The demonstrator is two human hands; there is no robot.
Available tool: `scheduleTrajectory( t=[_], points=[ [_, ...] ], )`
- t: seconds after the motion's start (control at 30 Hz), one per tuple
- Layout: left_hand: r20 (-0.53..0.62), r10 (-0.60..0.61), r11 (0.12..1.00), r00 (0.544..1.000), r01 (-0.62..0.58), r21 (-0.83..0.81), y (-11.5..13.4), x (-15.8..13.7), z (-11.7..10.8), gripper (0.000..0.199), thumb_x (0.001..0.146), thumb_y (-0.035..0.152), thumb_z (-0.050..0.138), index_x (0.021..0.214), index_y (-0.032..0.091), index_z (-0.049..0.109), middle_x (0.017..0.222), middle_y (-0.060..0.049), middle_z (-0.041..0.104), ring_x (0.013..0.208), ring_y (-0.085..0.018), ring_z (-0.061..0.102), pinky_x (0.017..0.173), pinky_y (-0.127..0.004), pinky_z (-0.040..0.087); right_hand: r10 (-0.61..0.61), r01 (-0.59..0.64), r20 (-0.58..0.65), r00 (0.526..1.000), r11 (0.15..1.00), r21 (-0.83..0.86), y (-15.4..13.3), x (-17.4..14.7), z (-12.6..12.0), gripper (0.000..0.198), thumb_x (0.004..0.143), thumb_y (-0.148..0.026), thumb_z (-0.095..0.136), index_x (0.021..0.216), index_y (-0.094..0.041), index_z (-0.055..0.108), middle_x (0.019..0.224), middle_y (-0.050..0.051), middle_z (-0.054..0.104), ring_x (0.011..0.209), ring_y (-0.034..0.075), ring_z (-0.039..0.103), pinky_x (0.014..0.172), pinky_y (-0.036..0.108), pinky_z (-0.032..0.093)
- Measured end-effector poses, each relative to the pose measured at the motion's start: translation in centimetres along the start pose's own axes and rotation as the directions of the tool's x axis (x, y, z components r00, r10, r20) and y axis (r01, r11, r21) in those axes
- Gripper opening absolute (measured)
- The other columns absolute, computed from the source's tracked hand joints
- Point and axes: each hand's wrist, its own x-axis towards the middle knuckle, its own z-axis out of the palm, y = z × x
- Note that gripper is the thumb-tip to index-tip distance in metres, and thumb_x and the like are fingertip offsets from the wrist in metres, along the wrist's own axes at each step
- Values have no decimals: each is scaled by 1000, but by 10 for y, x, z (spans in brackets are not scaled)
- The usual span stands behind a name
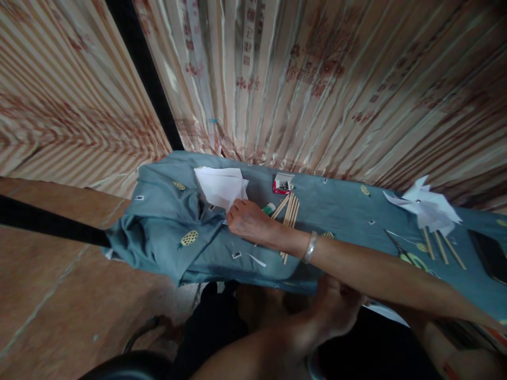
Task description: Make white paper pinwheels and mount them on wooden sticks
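Observation:
My right hand [253, 220], with a silver bracelet [310, 247] at the wrist, reaches far across to the left. Its fingers are closed at the lower corner of a small pile of white paper sheets [219, 184]. Just beside it, a green and white glue stick [268, 209] and a bundle of thin wooden sticks [292, 214] lie partly behind the hand and forearm. Below that forearm, near the table's front edge, my left hand [338, 306] is closed on a white paper [388, 312], mostly hidden by the right arm.
A small red-and-white box of pins [282, 184] stands open behind the sticks. At the right lie white paper pinwheels [425, 203] on sticks, scissors [407, 256] and a dark phone [489, 253]. A paper strip [256, 259] rests on the blue-green tablecloth [340, 203]. A pleated curtain [277, 95] hangs behind.

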Motion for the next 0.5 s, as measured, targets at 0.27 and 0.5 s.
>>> scheduleTrajectory(
  t=[0.27, 0.5],
  points=[
    [10, 4, 999, 1000, -3, -39, 7, 0, -1, 15, 75, 19, 65, 62, 17, 57, 63, -1, 59, 63, -14, 55, 67, -28, 47, 6, -6, 11, 1000, 1000, 23, 13, -4, 9, 24, 94, -6, 44, 95, -6, 68, 90, 18, 70, 93, 27, 60, 73, 36, 45],
    [13, -10, 998, 1000, 10, -55, 16, 5, -4, 13, 69, 7, 54, 61, 17, 59, 59, 2, 54, 59, -11, 50, 66, -27, 43, 118, -117, 2, 993, 993, -9, 36, -40, -7, 27, 96, -7, 39, 99, -6, 66, 98, 19, 69, 97, 28, 59, 79, 38, 45]
  ],
)
